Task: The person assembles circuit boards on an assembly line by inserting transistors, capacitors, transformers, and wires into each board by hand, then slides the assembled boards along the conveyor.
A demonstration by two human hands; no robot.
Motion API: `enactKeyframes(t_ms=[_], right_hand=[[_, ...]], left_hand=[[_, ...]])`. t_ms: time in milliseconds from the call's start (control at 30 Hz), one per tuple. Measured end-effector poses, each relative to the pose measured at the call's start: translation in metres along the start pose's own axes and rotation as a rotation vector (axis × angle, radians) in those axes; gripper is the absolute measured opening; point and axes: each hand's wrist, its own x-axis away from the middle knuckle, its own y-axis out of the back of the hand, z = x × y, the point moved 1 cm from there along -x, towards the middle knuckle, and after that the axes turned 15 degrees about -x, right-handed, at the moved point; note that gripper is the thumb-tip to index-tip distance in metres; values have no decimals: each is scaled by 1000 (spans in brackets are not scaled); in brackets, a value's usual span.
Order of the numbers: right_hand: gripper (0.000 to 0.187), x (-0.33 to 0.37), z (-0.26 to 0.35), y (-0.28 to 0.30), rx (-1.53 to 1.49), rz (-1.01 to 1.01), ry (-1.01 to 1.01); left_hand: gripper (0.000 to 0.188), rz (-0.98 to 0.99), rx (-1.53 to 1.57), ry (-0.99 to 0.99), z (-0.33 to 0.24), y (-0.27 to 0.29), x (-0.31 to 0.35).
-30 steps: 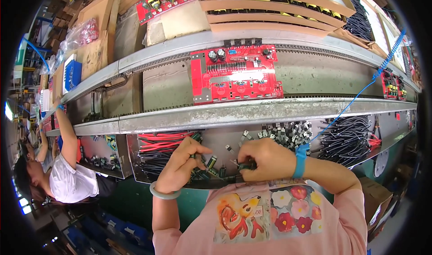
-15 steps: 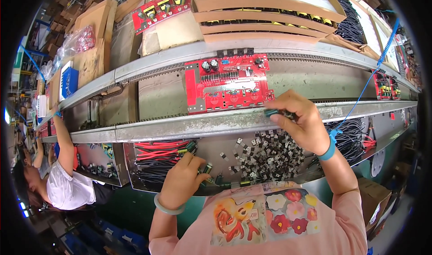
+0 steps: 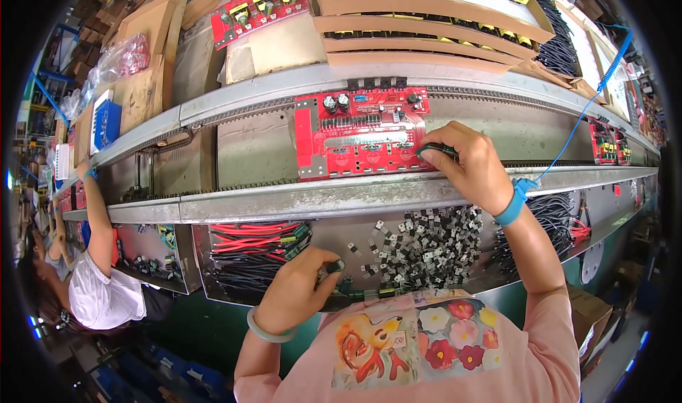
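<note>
The right hand (image 3: 470,165) moved from in front of the red rectangular circuit board (image 3: 362,141) to its lower right edge, bringing a dark green cylindrical component (image 3: 440,148).

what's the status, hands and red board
Right hand holding green capacitor by right edge of red circuit board. Left hand holding another capacitor over parts tray. Right hand hides part of that edge.

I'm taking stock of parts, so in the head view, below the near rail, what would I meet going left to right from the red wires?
Red wires, the green capacitor in the left hand, loose three-legged transistors, then the right-side bundle of black wires.
</note>
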Motion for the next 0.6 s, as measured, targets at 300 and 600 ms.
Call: enactKeyframes(t_ms=[300,600], right_hand=[[13,-6,-1,-2,-29,17,-30],[15,-11,6,-2,93,48,16]], left_hand=[[38,-54,84,-51,-1,-2,-9],[38,-47,95,-50,-1,-1,-11]])
